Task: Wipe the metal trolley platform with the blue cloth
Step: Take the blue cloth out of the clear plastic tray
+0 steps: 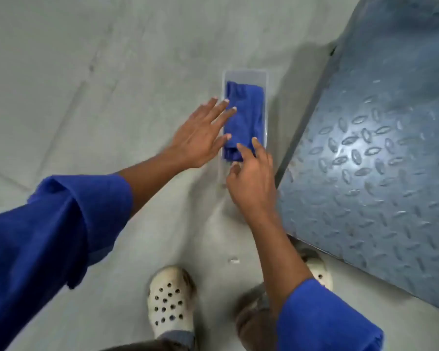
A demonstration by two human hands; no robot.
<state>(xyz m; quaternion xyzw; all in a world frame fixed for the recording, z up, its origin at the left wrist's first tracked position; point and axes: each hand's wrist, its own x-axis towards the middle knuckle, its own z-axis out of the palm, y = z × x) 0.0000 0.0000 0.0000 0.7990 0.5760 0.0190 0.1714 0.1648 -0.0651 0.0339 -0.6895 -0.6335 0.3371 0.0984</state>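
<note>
Count: one blue cloth (243, 117), one clear container (243, 73), one trolley platform (378, 148), two hands, two blue sleeves, two pale perforated clogs, one small white scrap (233, 261) on the floor (86, 72).

Blue cloth: deep blue, folded lengthwise into a long narrow bundle with soft creases. It lies at centre frame inside the container. It sits well apart from the platform surface and does not touch it.

Container: shallow, rectangular, transparent plastic, standing on the floor just left of the platform's edge. The cloth is its only visible content and fills most of its length. A bare strip shows at the far end.

Trolley platform: grey-blue metal with a raised tread pattern, filling the right side of the frame. A bright glare patch sits near its middle.

Left hand (200, 138): wide, fingers straight and spread, fingertips reaching over the container's left rim onto the cloth's left edge.

Right hand (251, 181): loosely spread, two fingers extended with tips resting on the cloth's near end, thumb just below that end.

Sleeves: left sleeve (48, 236) at lower left, right sleeve (322, 320) at lower right.

Clogs: left clog (170, 302) at bottom centre. The right clog (319, 272) is partly hidden behind the right forearm, beside the platform's near corner.
</note>
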